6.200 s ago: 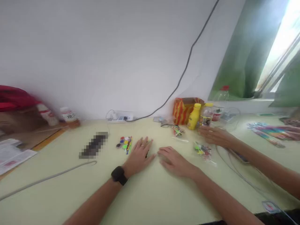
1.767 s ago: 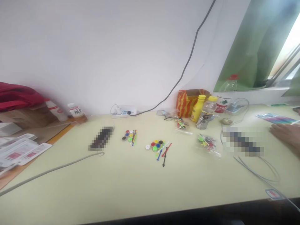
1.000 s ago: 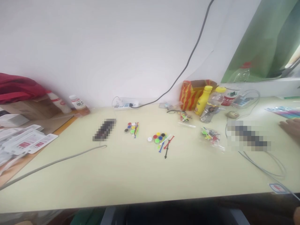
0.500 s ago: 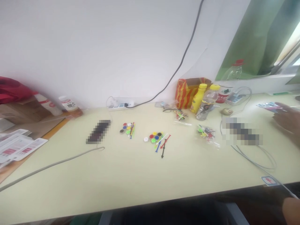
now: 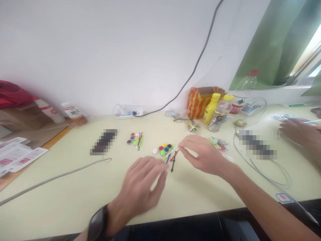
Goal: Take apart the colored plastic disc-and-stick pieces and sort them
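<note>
My left hand point(image 5: 145, 182), with a dark watch on the wrist, hovers over the table front. Its fingers are curved, the thumb apart, and nothing shows in it; the blue arrow-shaped pointer point(image 5: 168, 158) lies by its fingertips. From the right, my right hand point(image 5: 200, 154) reaches over the pile, thumb and fingers parted. Its fingertips are nearest the red pointer point(image 5: 173, 156) and white pointer point(image 5: 172, 151), partly covering them; contact is unclear. A black pointer point(image 5: 173, 164) lies between my hands. Beside the pointers are small round plastic pieces, including a white one point(image 5: 155, 151) and a red one point(image 5: 161, 148).
A similar pile with a blue disc point(image 5: 132, 138) lies to the left. Bagged pieces point(image 5: 220, 144) are behind my right hand. Bottles point(image 5: 217, 117), a striped bag point(image 5: 197, 103) and cables point(image 5: 260, 179) surround the space. Another person's hand point(image 5: 296, 132) is at far right.
Both my hands have come in over the table from the front, towards the middle pile. The view has shifted slightly. The other person's hand has moved a little left.
</note>
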`<state>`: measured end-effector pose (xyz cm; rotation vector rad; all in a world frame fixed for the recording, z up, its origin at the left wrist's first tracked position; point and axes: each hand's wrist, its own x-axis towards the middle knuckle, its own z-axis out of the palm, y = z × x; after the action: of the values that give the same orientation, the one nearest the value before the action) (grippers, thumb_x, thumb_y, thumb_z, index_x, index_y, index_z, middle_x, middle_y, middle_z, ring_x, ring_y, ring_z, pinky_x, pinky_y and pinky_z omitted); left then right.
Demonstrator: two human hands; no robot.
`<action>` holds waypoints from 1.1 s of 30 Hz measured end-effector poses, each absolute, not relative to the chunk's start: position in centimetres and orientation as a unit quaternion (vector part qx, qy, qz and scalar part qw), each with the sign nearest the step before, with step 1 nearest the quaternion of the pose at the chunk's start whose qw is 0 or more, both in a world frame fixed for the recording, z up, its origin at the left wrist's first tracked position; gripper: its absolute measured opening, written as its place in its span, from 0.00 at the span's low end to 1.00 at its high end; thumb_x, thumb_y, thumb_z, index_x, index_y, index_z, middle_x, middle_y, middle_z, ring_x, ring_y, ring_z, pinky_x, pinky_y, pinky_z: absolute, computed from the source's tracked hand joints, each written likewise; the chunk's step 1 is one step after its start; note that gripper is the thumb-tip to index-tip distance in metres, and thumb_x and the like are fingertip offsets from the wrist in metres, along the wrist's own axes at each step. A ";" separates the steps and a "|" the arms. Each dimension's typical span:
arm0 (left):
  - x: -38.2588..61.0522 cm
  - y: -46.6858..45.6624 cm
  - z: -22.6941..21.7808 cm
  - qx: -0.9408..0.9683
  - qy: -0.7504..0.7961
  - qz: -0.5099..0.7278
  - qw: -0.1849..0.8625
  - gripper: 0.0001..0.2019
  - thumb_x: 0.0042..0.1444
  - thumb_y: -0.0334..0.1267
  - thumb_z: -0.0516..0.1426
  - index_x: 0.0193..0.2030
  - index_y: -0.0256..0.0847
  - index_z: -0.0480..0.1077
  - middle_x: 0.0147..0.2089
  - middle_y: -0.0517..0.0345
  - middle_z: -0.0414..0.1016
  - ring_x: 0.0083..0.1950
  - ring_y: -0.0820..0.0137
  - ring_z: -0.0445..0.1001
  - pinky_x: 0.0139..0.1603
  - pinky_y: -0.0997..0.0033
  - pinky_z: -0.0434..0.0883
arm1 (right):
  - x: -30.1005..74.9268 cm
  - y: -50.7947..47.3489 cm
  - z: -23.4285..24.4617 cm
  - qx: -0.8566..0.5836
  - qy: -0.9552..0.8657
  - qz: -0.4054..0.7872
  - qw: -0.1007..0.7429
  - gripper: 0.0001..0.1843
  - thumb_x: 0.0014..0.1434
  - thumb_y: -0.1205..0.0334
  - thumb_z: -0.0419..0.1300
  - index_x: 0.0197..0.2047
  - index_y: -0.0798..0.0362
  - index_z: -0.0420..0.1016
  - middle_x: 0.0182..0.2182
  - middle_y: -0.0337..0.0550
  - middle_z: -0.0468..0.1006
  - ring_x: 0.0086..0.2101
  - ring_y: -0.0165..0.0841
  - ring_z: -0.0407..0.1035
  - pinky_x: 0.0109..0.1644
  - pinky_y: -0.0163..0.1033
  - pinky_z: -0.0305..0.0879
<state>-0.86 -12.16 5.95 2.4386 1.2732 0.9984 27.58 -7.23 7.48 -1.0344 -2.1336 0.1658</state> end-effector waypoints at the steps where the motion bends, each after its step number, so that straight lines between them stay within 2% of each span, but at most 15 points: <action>1: -0.4 -10.7 5.8 0.836 0.434 0.325 0.091 0.11 0.68 0.38 0.56 0.55 0.48 0.74 0.53 0.49 0.76 0.55 0.55 0.75 0.60 0.50 0.72 | 27.0 -6.4 6.9 -0.388 -0.859 0.067 0.327 0.11 0.72 0.62 0.56 0.42 0.49 0.80 0.37 0.45 0.80 0.41 0.37 0.73 0.50 0.45 0.70; 3: 0.3 -7.4 5.0 0.840 0.450 0.295 0.070 0.15 0.68 0.36 0.53 0.60 0.46 0.70 0.57 0.47 0.74 0.58 0.53 0.73 0.60 0.48 0.72 | 26.4 -4.8 5.4 -0.362 -0.901 0.072 0.230 0.12 0.70 0.68 0.55 0.43 0.49 0.81 0.36 0.44 0.79 0.40 0.38 0.72 0.49 0.46 0.69; 6: 0.6 -3.2 3.1 0.844 0.462 0.254 0.101 0.17 0.69 0.36 0.52 0.62 0.43 0.68 0.54 0.46 0.73 0.55 0.54 0.74 0.57 0.50 0.73 | 26.4 -3.4 2.9 -0.363 -0.906 0.098 0.196 0.14 0.70 0.69 0.55 0.48 0.48 0.81 0.40 0.45 0.79 0.43 0.37 0.72 0.49 0.45 0.69; 11: 0.6 -0.7 1.3 0.841 0.435 0.274 0.171 0.13 0.69 0.36 0.51 0.55 0.45 0.74 0.50 0.50 0.74 0.53 0.59 0.74 0.55 0.56 0.74 | 26.6 -3.3 0.5 -0.373 -0.890 0.111 0.239 0.15 0.72 0.67 0.52 0.49 0.47 0.80 0.44 0.45 0.80 0.45 0.37 0.72 0.52 0.45 0.69; 17: 0.5 -0.6 1.5 0.809 0.435 0.313 0.243 0.09 0.69 0.39 0.54 0.48 0.44 0.75 0.47 0.53 0.76 0.46 0.64 0.76 0.49 0.62 0.74 | 26.4 -3.5 0.7 -0.397 -0.877 0.122 0.243 0.13 0.73 0.66 0.51 0.48 0.48 0.78 0.43 0.44 0.80 0.46 0.38 0.71 0.51 0.46 0.67; 23: 0.1 -0.5 1.3 0.785 0.467 0.324 0.246 0.09 0.69 0.42 0.56 0.51 0.46 0.74 0.48 0.55 0.79 0.45 0.65 0.76 0.49 0.62 0.74 | 25.7 -4.0 1.2 -0.410 -0.858 0.136 0.277 0.12 0.74 0.66 0.50 0.50 0.48 0.75 0.44 0.45 0.80 0.48 0.40 0.70 0.52 0.49 0.65; 28: -0.2 -0.2 1.1 0.774 0.476 0.349 0.229 0.08 0.68 0.42 0.57 0.50 0.46 0.74 0.48 0.55 0.79 0.46 0.65 0.75 0.50 0.61 0.73 | 25.2 -4.6 1.4 -0.426 -0.833 0.171 0.309 0.13 0.74 0.66 0.46 0.50 0.49 0.71 0.40 0.46 0.78 0.41 0.39 0.72 0.47 0.47 0.67; 33: -0.3 -0.2 1.4 0.775 0.474 0.347 0.232 0.07 0.68 0.41 0.58 0.50 0.46 0.74 0.45 0.56 0.78 0.45 0.65 0.75 0.50 0.61 0.72 | 24.9 -5.0 1.1 -0.451 -0.807 0.201 0.323 0.13 0.74 0.66 0.44 0.49 0.47 0.69 0.38 0.44 0.77 0.38 0.39 0.71 0.44 0.46 0.69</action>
<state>-0.29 -0.25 1.41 2.1304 1.3028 0.9530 24.86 -4.96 1.12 -1.1845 -2.1196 0.5280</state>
